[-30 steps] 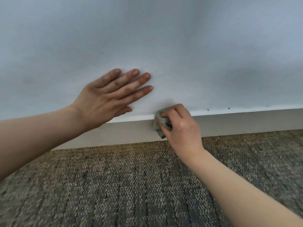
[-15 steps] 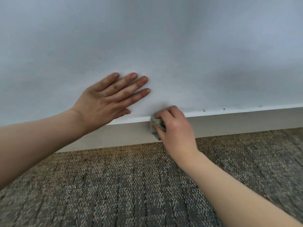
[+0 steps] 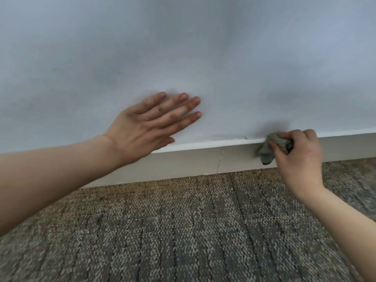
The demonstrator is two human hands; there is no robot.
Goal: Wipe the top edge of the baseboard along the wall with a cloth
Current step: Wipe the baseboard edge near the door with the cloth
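Note:
A pale beige baseboard [image 3: 193,161] runs along the foot of a white wall [image 3: 183,58], with a lighter top edge. My right hand [image 3: 299,157] is closed around a bunched grey-green cloth [image 3: 268,149] and presses it against the baseboard's top edge at the right. My left hand [image 3: 150,125] lies flat on the wall with fingers spread, just above the baseboard, well to the left of the cloth. A thin vertical seam [image 3: 219,161] in the baseboard sits between the two hands.
Grey-brown carpet [image 3: 183,231] with dark lengthwise stripes covers the floor below the baseboard. A small chipped patch [image 3: 230,137] marks the wall just above the top edge, left of the cloth.
My right hand has slid the cloth to the right along the baseboard's top edge, away from my left hand. The view has shifted right too; the left hand stays flat on the wall.

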